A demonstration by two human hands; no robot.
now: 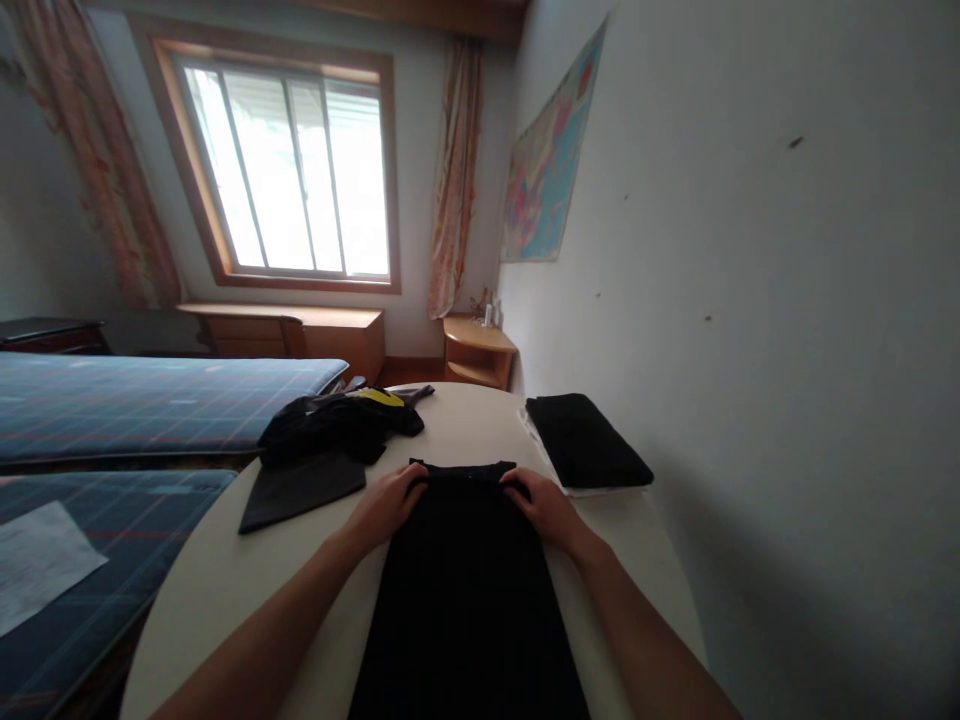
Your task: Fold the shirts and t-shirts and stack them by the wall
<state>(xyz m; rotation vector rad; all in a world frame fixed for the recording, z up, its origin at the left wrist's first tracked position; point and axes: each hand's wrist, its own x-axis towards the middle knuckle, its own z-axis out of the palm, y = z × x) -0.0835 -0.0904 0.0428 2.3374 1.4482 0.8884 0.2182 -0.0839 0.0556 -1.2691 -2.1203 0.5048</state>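
A long black garment (pixel 466 590) lies lengthwise on the round white table (pixel 480 402), its near end running out of the bottom of the view. Whether it is a shirt or trousers I cannot tell. At the far end, my left hand (pixel 390 502) has its fingers closed on the left corner. Opposite it, my right hand (pixel 546 508) pinches the right corner, with fingertips curled over the cloth. Between both hands the far edge, which looks like a band or neckline, stretches roughly straight.
A heap of dark clothes (pixel 330 425) with a yellow patch lies on the table's left. A folded black stack (pixel 589 440) with white beneath sits at the right, near the wall (pixel 787 420). Blue plaid mattresses (pixel 150 400) stand left of the table, one bearing paper (pixel 45 560).
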